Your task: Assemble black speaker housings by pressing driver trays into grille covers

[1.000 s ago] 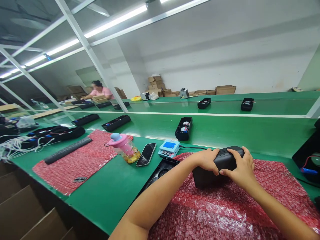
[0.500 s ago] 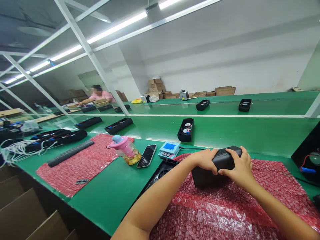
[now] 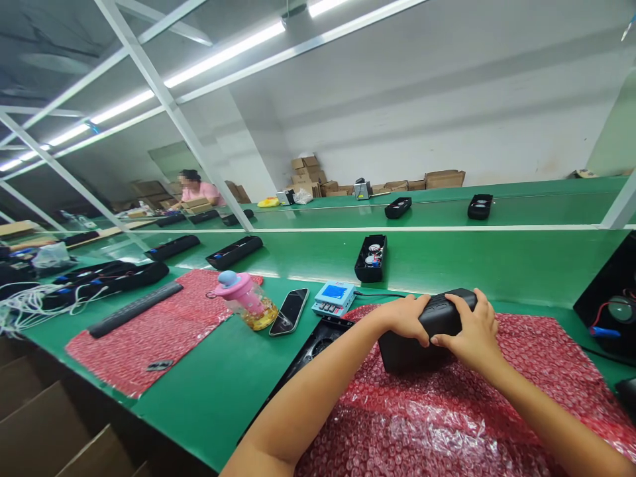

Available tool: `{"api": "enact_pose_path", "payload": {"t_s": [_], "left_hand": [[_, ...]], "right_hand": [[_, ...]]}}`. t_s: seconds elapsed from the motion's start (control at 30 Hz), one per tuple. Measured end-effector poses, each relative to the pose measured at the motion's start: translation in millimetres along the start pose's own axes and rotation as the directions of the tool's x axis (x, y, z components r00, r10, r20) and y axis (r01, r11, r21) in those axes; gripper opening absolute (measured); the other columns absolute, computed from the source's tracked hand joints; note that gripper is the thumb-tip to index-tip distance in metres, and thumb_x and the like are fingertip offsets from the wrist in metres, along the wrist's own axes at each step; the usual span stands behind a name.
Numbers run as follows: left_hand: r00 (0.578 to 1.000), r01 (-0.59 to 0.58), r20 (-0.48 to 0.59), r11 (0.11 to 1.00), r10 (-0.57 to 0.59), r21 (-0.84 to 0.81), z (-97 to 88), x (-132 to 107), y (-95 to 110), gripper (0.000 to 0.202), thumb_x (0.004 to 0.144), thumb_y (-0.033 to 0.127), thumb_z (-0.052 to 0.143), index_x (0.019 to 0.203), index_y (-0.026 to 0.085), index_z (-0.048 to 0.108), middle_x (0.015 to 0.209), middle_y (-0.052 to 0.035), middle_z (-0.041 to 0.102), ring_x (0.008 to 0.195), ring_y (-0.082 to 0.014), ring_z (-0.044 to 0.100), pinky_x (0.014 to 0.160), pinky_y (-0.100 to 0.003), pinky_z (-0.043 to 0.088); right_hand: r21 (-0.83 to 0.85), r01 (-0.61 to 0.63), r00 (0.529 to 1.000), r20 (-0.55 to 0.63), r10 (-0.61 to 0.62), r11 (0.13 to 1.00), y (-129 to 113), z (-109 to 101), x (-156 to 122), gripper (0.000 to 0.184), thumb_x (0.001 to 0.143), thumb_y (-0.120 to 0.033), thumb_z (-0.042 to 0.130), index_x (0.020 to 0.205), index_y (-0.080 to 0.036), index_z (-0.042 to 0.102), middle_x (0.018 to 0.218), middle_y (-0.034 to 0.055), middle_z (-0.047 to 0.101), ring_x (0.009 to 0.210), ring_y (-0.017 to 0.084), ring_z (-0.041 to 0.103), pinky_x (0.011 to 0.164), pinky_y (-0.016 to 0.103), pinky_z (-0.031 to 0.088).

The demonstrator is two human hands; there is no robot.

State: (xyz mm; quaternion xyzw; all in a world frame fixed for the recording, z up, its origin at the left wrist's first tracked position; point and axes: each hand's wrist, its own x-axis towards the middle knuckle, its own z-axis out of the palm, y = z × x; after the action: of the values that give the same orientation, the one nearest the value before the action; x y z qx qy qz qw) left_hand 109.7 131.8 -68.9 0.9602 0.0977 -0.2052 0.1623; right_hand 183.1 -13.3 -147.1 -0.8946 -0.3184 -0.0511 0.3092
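Fingers of the left hand (image 3: 405, 320) and right hand (image 3: 470, 333) curl over the top of a black rounded plastic speaker housing (image 3: 422, 331) — both clamped on it. The housing sits on a red bubble-wrap sheet (image 3: 447, 417); just left of the housing lies a blue-screened tester box (image 3: 334, 298) — beyond that, a black smartphone (image 3: 289, 311).

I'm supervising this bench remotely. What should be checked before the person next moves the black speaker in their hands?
1. Both the left hand and right hand grip the black speaker: ok.
2. It rests on the red bubble wrap: ok.
3. The phone and pink bottle lie clear of the arms: ok.
4. The black grille panel sits beside the left forearm, could be knocked: not ok.
5. The blue tester stands apart from the speaker: ok.
6. Speaker's underside is hidden: cannot tell.
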Motion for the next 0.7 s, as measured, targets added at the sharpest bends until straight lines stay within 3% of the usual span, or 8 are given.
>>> {"api": "enact_pose_path", "payload": {"t_s": [0.1, 0.27, 0.5, 0.7], "left_hand": [[1.0, -0.003, -0.008, 1.0, 0.003, -0.011, -0.7, -1.2, -1.2, 0.095, 0.058, 0.051, 0.068, 0.138, 0.025, 0.022, 0.128, -0.0092, 0.046, 0.111, -0.0279, 0.053, 0.088, -0.036, 0.047], [1.0, -0.013, -0.023, 1.0, 0.013, -0.014, -0.2, -2.7, -1.9, 0.094, 0.057, 0.05, 0.069, 0.136, 0.025, 0.025, 0.123, -0.0084, 0.049, 0.107, -0.0272, 0.055, 0.086, -0.035, 0.048], [0.998, -0.007, -0.058, 1.0, 0.007, -0.007, 3.8, 0.5, -1.4, 0.094, 0.058, 0.056, 0.067, 0.136, 0.022, 0.026, 0.124, -0.011, 0.05, 0.108, -0.0291, 0.054, 0.088, -0.037, 0.047], [0.996, 0.014, -0.089, 1.0, -0.014, 0.004, 5.2, -0.2, 1.4, 0.087, 0.06, 0.059, 0.063, 0.133, 0.023, 0.03, 0.121, -0.0101, 0.053, 0.106, -0.0293, 0.056, 0.085, -0.037, 0.048]], "right_hand": [[0.047, 0.034, 0.998, 0.047, -0.037, 0.998, 9.4, -4.3, 8.0, 0.075, 0.052, -0.045, 0.076, 0.122, -0.028, 0.053, 0.137, 0.0118, 0.014, 0.125, 0.042, 0.023, 0.098, 0.056, 0.029], [0.135, 0.104, 0.981, 0.148, -0.124, 0.985, 27.9, -12.6, 26.3, 0.062, 0.053, -0.03, 0.075, 0.113, -0.031, 0.061, 0.126, 0.0099, 0.027, 0.123, 0.036, 0.029, 0.102, 0.049, 0.028], [0.16, 0.076, 0.985, 0.138, -0.099, 0.984, 27.3, -6.7, 23.6, 0.063, 0.057, -0.024, 0.069, 0.119, -0.027, 0.057, 0.128, 0.0094, 0.025, 0.124, 0.03, 0.032, 0.104, 0.043, 0.031], [0.16, 0.094, 0.986, 0.125, -0.115, 0.983, 26.4, -7.2, 21.8, 0.063, 0.059, -0.024, 0.068, 0.12, -0.026, 0.056, 0.13, 0.01, 0.027, 0.124, 0.031, 0.033, 0.104, 0.044, 0.03]]}}
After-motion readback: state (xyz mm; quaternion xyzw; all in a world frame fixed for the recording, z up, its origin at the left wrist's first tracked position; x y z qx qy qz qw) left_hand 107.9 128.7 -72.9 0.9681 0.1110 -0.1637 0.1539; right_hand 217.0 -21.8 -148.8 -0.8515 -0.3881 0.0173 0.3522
